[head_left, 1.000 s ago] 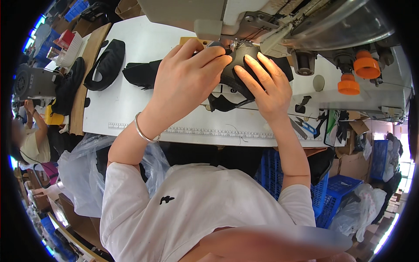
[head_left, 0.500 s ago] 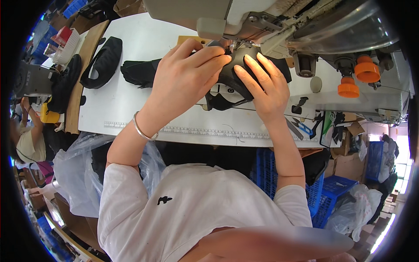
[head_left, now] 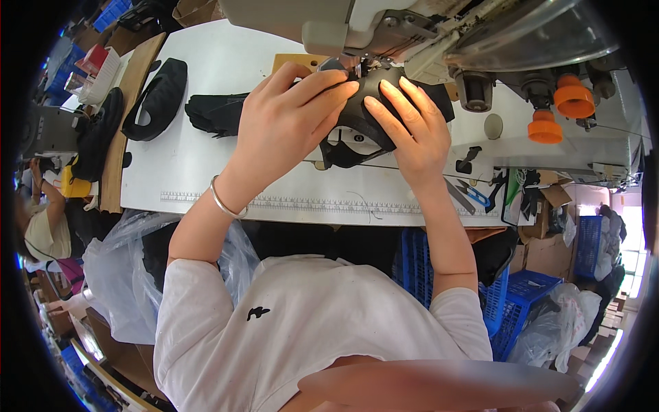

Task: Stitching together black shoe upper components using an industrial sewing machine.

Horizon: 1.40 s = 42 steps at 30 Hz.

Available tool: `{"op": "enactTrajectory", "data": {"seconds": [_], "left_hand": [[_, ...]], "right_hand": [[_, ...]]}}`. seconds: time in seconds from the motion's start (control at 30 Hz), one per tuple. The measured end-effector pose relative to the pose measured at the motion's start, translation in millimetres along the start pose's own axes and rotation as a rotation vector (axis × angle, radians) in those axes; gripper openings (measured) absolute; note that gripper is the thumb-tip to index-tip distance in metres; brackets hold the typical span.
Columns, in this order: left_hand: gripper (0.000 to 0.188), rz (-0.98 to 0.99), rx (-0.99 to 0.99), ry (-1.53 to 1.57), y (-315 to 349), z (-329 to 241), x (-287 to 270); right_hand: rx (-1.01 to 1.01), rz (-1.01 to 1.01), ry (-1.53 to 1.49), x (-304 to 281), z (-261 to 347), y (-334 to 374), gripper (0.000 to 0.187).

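Sewing machine overhead, w/ blk. shoe upper at its presser-ft. end. L. hand pinches upper's edge; R. hand lies on it, fingers extended, not gripping. For good control, guide w/ light, even press. from both hands, upper smooth, all fingertips clear of ft.

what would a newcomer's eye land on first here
Probably the left hand and right hand, at the top centre, with fingers on a black piece below the machine head. The two bright orange knobs at the upper right stand out too, as does the black loop-shaped piece on the white table's left side.
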<state>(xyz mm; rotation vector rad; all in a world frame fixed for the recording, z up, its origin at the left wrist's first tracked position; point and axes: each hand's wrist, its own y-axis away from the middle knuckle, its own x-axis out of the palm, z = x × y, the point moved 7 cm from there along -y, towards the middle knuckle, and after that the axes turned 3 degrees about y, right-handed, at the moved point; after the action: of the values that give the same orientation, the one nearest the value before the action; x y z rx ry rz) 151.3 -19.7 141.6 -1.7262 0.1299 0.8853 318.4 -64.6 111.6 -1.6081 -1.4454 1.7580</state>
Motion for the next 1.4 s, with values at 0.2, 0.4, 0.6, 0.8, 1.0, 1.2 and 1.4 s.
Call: {"op": "enactTrajectory", "data": {"seconds": [0.2, 0.4, 0.6, 0.8, 1.0, 1.2, 1.4], "left_hand": [[0.031, -0.059, 0.054, -0.013, -8, -2, -4], [0.019, -0.077, -0.111, 0.179, -17, 4, -5], [0.015, -0.067, -0.037, 0.169, -7, 3, 1], [0.020, -0.100, 0.060, 0.081, -1, 0, 2], [0.026, -0.103, 0.108, 0.044, 2, -1, 1], [0.028, -0.093, 0.112, 0.061, 0, -3, -2], [0.023, -0.107, 0.064, 0.095, -3, 0, 0]], "right_hand": [[0.019, -0.034, 0.003, -5, 18, 2, 0.032], [0.041, -0.072, -0.026, -4, 18, 4, 0.028], [0.056, -0.036, -0.019, -3, 18, 6, 0.028], [0.077, -0.024, -0.016, -3, 21, 6, 0.028], [0.089, -0.019, -0.014, -2, 22, 5, 0.026], [0.093, -0.035, -0.010, -2, 24, 5, 0.028], [0.084, -0.032, 0.000, -1, 21, 3, 0.029]]}}
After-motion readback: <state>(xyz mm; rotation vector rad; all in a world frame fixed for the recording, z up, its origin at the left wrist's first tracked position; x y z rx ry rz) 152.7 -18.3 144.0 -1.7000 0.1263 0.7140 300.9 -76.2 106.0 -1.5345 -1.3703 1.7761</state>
